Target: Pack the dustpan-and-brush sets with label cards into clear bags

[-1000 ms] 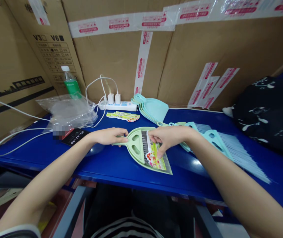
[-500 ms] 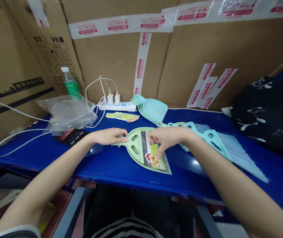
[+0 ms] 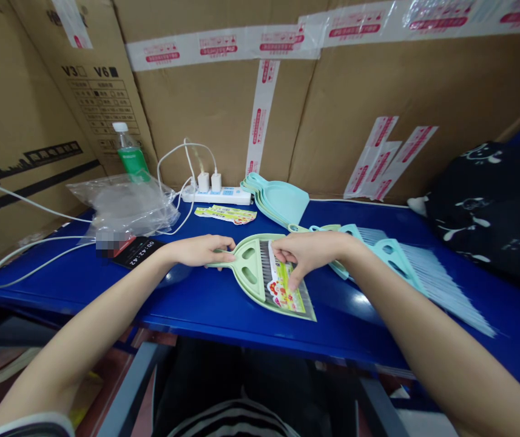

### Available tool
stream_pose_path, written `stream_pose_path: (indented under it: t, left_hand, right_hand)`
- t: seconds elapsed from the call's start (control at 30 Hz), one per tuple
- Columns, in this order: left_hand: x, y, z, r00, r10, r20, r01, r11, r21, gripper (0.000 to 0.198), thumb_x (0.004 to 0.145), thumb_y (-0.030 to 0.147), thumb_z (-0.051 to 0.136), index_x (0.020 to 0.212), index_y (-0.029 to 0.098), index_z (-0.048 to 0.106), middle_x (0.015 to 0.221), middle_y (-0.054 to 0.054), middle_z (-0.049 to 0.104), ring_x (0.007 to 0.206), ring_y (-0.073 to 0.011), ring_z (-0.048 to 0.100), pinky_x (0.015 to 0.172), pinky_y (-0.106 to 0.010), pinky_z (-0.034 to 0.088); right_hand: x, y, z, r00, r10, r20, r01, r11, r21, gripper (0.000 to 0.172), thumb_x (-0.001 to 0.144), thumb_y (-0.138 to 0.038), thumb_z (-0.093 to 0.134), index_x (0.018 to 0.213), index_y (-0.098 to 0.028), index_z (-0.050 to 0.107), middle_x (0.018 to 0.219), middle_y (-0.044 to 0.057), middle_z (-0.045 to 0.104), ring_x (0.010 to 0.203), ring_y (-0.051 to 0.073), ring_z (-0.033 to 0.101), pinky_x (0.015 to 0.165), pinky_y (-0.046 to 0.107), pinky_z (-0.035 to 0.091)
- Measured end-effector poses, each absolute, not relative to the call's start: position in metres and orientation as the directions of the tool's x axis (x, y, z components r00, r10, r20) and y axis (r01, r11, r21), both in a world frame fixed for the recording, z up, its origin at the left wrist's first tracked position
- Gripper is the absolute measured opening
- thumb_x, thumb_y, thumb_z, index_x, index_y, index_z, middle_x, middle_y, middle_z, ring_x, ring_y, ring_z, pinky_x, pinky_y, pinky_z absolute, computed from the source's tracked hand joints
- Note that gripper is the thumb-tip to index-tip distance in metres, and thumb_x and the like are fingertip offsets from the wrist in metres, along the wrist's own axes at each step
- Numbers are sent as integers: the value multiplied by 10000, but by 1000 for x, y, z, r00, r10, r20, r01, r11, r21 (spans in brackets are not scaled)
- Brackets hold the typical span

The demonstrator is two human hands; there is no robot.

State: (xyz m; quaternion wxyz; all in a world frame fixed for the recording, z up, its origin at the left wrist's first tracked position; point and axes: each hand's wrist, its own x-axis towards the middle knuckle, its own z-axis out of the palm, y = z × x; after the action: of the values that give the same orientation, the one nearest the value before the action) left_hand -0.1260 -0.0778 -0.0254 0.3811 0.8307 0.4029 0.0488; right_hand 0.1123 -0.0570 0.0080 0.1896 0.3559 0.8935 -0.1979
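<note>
My left hand (image 3: pixel 199 250) is closed around the handle end of a light green hand brush (image 3: pixel 252 284), which lies in a matching dustpan (image 3: pixel 266 236). The brush's dark bristles point right. A yellow-and-white printed label card (image 3: pixel 292 298) lies across those bristles. My right hand (image 3: pixel 309 254) grips the card from above, thumb on its face and fingers curled at its upper part. My right fingertips are partly hidden. Behind sits a stack of nested dustpans (image 3: pixel 284 200), the top one light blue. Several loose label cards (image 3: pixel 226 213) lie left of the stack.
Light blue brushes (image 3: pixel 394 258) lie beyond my right forearm. A white power strip (image 3: pixel 230 195) with cables, a plastic bag (image 3: pixel 127 206), a green-labelled bottle (image 3: pixel 133 161) and a phone (image 3: pixel 138 252) occupy the left. Cardboard (image 3: pixel 214 121) walls the back; a black patterned bag (image 3: pixel 491 200) sits right.
Almost nothing differs. Both hands keep their holds on the brush handle and the card; the whole view has shifted very slightly.
</note>
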Motion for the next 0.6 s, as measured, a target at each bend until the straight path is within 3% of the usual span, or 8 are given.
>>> stream_pose_path:
  t: [0.2,0.33,0.43,0.6]
  left_hand:
    - [-125,-78,-26,665,710,-231,634,-375,676,327,886,506,456,868,183,500,714,25,553,578,-93,466,563,-229,369]
    - [-125,-78,-26,666,708,-232,637,-379,671,321,892,496,445,868,181,501,723,17,559,594,-99,472,573,-235,377]
    - [-125,-77,-26,670,705,-233,641,-391,660,318,894,491,437,858,181,498,720,12,557,600,-107,477,578,-245,383]
    - [-125,-78,-25,661,710,-244,649,-376,661,333,893,505,436,870,179,502,710,19,545,590,-101,464,564,-237,374]
  right_hand:
    - [117,-54,7,-720,558,-412,683,675,-280,538,553,-617,710,672,-242,342,681,-39,447,613,137,393,546,273,292]
    - [121,-49,5,-691,652,-312,723,622,-301,315,759,-452,602,695,-234,383,662,-24,473,602,138,422,556,269,315]
    - [121,-41,-1,-630,763,-143,772,595,-225,152,874,-292,432,746,-214,457,708,28,546,657,167,484,613,286,357]
    - [120,-28,-14,-667,744,-37,740,656,-149,272,907,-225,345,832,-156,597,892,126,605,819,215,547,776,324,406]
